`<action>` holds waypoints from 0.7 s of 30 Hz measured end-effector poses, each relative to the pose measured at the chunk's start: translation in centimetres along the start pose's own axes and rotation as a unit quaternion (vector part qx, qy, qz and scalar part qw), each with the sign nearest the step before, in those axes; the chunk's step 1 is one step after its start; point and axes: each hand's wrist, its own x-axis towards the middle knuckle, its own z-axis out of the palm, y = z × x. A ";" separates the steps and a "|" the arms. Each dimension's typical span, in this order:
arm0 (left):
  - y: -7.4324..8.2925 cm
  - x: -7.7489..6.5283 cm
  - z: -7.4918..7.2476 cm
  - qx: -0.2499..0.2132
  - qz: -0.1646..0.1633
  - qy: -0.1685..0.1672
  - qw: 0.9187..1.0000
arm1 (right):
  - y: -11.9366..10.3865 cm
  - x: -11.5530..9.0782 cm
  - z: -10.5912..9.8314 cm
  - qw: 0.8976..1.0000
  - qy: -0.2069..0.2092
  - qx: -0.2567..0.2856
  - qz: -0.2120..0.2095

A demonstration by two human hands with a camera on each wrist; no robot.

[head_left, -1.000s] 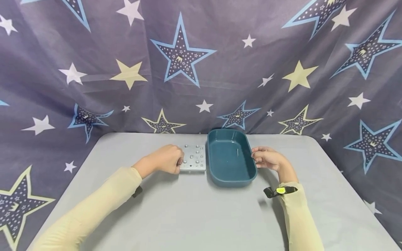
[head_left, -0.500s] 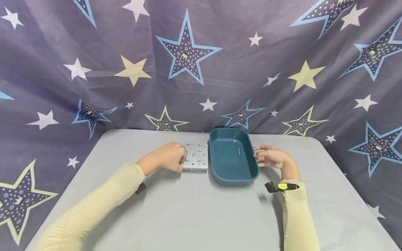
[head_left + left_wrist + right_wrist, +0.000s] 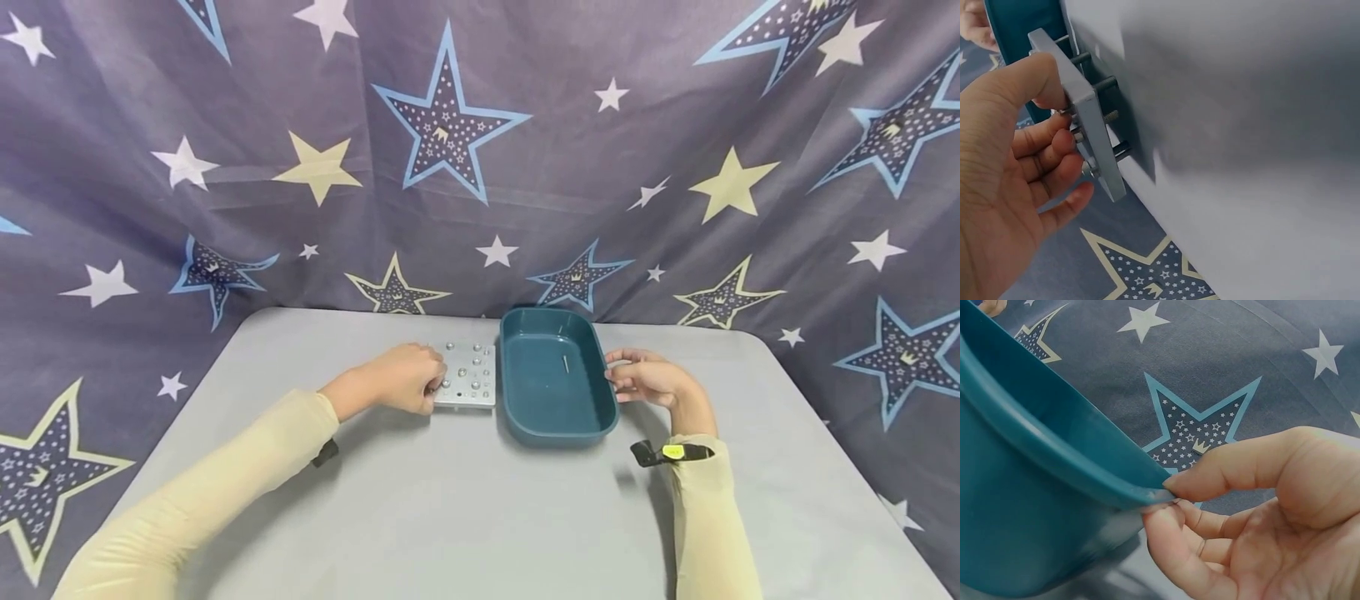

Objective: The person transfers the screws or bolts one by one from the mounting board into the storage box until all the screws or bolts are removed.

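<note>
My left hand (image 3: 408, 377) is at the left side of a silvery metal plate (image 3: 480, 377) set with several bolts. Thumb and forefinger pinch a bolt at the plate's face; in the left wrist view, the hand (image 3: 1004, 150) hides most of its head, and the other fingers curl loosely beside more bolt heads. Bolt shanks (image 3: 1107, 83) stick out of the plate's underside. My right hand (image 3: 647, 379) holds the right rim of a teal plastic bin (image 3: 551, 421); thumb and forefinger pinch that rim in the right wrist view. One loose bolt (image 3: 566, 363) lies on the bin's floor.
Plate and bin stand side by side, a narrow gap between them, towards the back of a table with a grey-white cover (image 3: 480, 508). A dark star-patterned curtain (image 3: 300, 233) hangs right behind. A black wrist strap (image 3: 671, 452) shows on the right forearm.
The head view has shifted a little. Inside the bin the loose bolt has turned slightly and rolled a bit left. Both hands keep their places at the plate and the bin's rim.
</note>
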 end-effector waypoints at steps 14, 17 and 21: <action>0.0 -0.1 0.5 0.011 0.008 0.012 1.000 | 0.3 0.0 0.0 1.000 -0.001 0.000 -0.002; -0.1 0.0 0.2 0.001 -0.003 0.003 1.000 | 0.2 0.0 -0.1 1.000 -0.001 -0.002 -0.003; -0.2 0.2 -0.6 -0.009 -0.023 -0.019 1.000 | 0.1 0.1 -0.2 1.000 -0.002 -0.004 -0.005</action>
